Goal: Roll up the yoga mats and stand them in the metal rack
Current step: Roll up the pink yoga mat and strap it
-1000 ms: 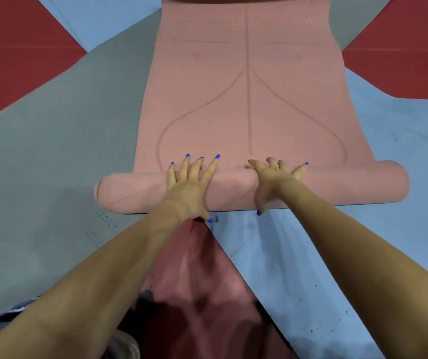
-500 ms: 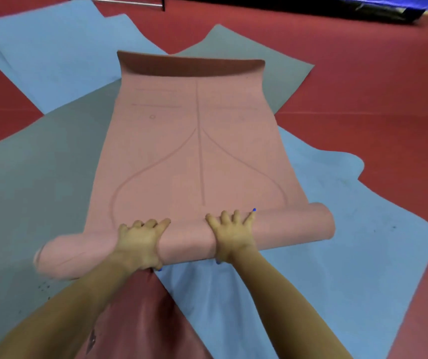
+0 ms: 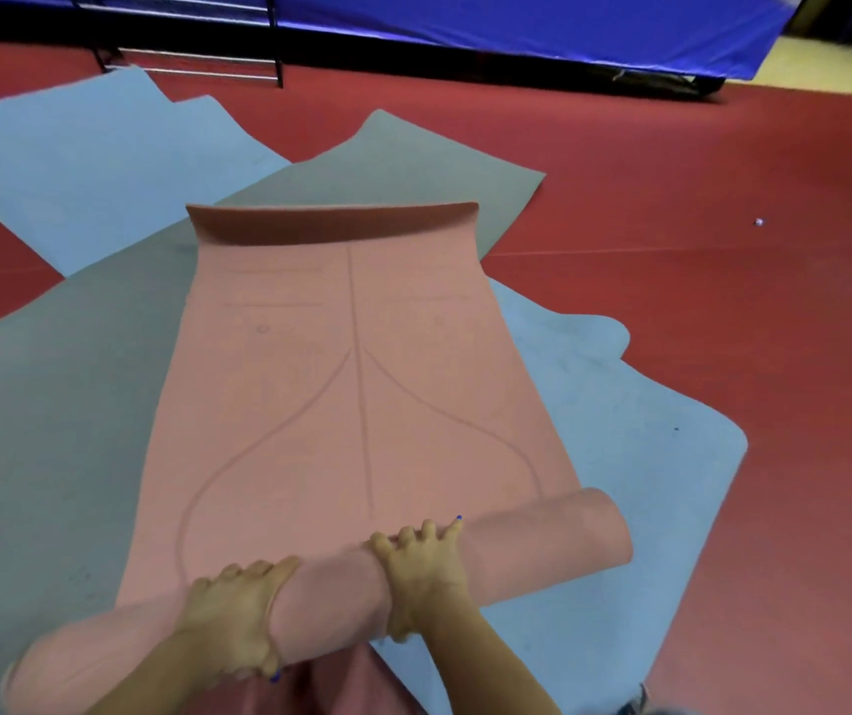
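A pink yoga mat with printed guide lines lies lengthwise ahead of me, its near end wound into a thick roll and its far edge curled up. My left hand grips the roll left of centre, fingers curled over the top and thumb underneath. My right hand grips it right of centre in the same way. The metal rack stands at the far left, against a dark wall base.
A grey mat lies under the pink one, and a light blue mat to the right. Another blue mat lies at the far left. Red floor surrounds them. A blue tarp hangs at the back.
The view has lifted, bringing the mat's far end, the rack and the back wall into sight. Both hands went from lying flat on the roll to curling round it.
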